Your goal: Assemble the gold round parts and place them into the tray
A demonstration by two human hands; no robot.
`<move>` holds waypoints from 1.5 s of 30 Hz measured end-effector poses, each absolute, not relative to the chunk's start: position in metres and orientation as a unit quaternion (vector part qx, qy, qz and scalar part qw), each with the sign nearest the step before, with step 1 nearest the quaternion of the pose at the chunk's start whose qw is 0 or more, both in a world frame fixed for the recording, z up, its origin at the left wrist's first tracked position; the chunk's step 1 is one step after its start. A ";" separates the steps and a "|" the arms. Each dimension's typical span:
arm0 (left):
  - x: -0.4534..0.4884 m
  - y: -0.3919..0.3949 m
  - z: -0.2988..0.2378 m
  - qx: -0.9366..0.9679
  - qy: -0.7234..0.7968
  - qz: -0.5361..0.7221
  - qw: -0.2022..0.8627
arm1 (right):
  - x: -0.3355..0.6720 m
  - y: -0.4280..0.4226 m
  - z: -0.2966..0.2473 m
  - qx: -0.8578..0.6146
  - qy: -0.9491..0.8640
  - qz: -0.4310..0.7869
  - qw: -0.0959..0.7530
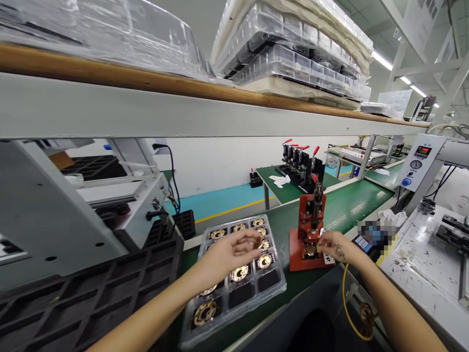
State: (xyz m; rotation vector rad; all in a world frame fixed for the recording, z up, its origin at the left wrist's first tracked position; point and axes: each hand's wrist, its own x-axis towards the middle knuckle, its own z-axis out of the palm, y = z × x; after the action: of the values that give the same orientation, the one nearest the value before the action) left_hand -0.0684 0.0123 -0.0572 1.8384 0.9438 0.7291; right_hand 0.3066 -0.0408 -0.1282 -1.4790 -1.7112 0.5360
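My left hand (231, 250) hovers over a clear plastic tray (273, 288) of round gold-and-black parts (240, 273), fingers pinched on one gold part (258, 241). My right hand (331, 246) rests at the base of a small red hand press (309, 230) on the green belt (348, 200), fingertips closed beside a gold part (310, 250) seated in the press fixture. Whether those fingers hold anything is hidden.
A grey machine (73, 205) and black stacked trays (84, 298) stand at left. A shelf (183, 105) overhead carries clear tray stacks (293, 54). More red-handled clamps (300, 159) sit on a far table. A control box (421, 164) and metal bench (428, 254) are at right.
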 end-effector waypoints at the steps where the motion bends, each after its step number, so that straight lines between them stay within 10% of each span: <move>1: -0.076 0.009 -0.056 0.742 0.388 0.301 0.456 | 0.315 -0.038 -0.114 -0.592 -0.663 0.207 0.410; 11: -0.049 -0.038 -0.024 0.803 0.316 0.297 0.408 | 0.267 0.006 0.060 -0.505 -0.624 0.207 0.559; 17: -0.051 -0.054 -0.025 0.839 0.308 0.285 0.347 | 0.239 -0.083 0.003 -0.416 -0.674 -0.029 0.610; 29: -0.003 -0.082 -0.027 0.915 0.218 0.296 0.168 | 0.236 -0.132 -0.048 -0.477 -0.660 -0.016 0.580; 38: 0.012 -0.104 -0.018 0.936 0.168 0.296 0.095 | 0.204 -0.179 -0.058 -0.500 -0.579 0.348 0.542; 45: 0.008 -0.112 -0.019 0.895 0.195 0.290 0.277 | 0.203 -0.183 -0.052 -0.483 -0.546 0.413 0.546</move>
State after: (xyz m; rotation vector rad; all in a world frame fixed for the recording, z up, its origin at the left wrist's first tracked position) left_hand 0.0079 -0.1117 -0.0192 2.4028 0.5244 0.7775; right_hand 0.2030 -0.1832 -0.0517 -1.1450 -1.2949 0.9787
